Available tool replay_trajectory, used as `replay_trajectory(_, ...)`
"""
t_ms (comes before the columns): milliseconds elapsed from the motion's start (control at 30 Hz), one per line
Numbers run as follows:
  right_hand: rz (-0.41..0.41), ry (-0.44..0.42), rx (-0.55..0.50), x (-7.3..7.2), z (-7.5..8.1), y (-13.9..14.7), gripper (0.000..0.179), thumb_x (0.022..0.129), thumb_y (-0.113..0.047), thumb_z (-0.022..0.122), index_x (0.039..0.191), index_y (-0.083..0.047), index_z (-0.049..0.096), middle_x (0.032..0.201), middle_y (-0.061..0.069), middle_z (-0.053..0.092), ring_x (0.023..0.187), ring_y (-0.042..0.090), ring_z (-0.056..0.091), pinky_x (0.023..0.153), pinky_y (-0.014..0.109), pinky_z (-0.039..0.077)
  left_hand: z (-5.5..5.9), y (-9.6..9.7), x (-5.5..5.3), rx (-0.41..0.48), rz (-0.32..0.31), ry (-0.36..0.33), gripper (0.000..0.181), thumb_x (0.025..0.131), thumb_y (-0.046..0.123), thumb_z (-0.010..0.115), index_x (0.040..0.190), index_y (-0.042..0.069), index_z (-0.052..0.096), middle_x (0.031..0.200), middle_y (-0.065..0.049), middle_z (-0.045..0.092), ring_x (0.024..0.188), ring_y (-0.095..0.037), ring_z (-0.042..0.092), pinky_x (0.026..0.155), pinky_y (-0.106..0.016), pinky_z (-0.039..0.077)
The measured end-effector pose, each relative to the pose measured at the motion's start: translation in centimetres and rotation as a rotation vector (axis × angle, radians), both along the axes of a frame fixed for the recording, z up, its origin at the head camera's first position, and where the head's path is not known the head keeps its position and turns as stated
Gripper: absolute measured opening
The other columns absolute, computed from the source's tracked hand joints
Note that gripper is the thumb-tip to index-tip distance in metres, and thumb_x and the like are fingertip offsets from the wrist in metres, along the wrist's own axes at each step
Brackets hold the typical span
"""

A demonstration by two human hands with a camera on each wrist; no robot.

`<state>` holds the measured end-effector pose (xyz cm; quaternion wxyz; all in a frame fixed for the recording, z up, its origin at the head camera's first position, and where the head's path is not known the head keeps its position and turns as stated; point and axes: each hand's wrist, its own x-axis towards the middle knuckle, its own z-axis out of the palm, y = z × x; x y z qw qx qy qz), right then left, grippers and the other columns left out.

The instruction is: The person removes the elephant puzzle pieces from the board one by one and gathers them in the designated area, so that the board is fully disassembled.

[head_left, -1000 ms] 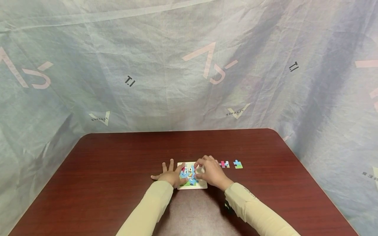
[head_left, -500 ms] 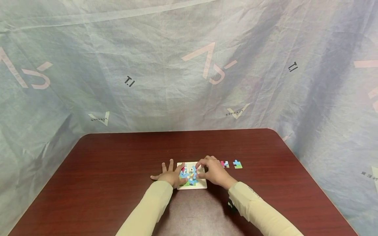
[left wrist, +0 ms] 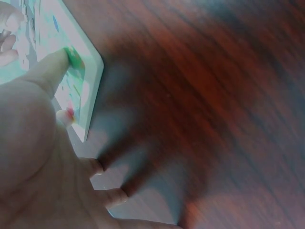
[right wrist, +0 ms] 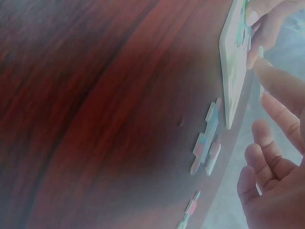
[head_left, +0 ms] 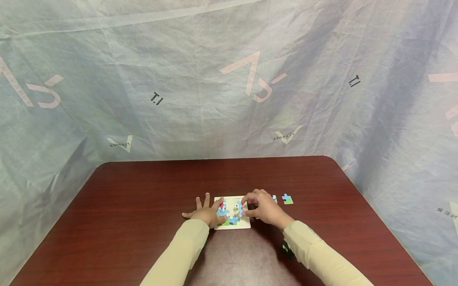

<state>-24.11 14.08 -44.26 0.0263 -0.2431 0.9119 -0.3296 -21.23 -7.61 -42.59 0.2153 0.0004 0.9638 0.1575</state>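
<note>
Steadying a pale rectangular puzzle tray (head_left: 244,223) on the red-brown counter (head_left: 143,194) with the spread-fingered left hand (head_left: 205,214), presumably against sliding; pinching a blue jigsaw piece (head_left: 239,208) at the tray's right side with the fingers of the right hand (head_left: 264,206), likely for control. Can read "T.I" and mirrored "PLANNER" on the grey cloth curtain (head_left: 200,79).

Left hand (head_left: 206,215) splayed, right hand (head_left: 266,208) pinched

Counter (head_left: 143,190): dark red-brown, wood-grained, far corners rounded; pale sheen toward the near side. Directly on it, a puzzle tray (head_left: 244,227), flat, pale-rimmed. To the tray's right, apart from it: one blue-and-green piece (head_left: 287,199). More loose pieces (right wrist: 206,136) lie nearer the tray, partly hidden in head view.
</note>
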Motion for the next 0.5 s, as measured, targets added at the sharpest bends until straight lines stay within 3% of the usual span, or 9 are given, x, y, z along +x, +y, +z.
replay_trajectory(167,0.009,-0.008,0.001,-0.2,0.1,0.6,0.021,0.084,-0.019,0.086,0.102,-0.017,0.074,0.095,0.004,0.06,0.091,0.023,0.052,0.075,0.036,0.045,-0.4,-0.1,-0.2,0.001,-0.001,0.007,0.072,0.099,0.048,0.062,0.161,0.031,0.03,0.17,-0.013,0.006,0.154,-0.042,0.001,0.099,-0.086,0.019)
replay_trajectory(500,0.005,0.012,-0.028,-0.2,0.1,2.0,0.024,0.081,-0.017,0.087,0.102,-0.018,0.075,0.094,0.004,0.061,0.092,0.025,0.054,0.076,0.036,0.047,0.4,0.0,0.2,0.002,-0.008,0.012,0.072,0.1,0.049,0.06,0.162,0.031,0.029,0.17,-0.013,0.007,0.154,-0.043,0.002,0.099,-0.086,0.02)
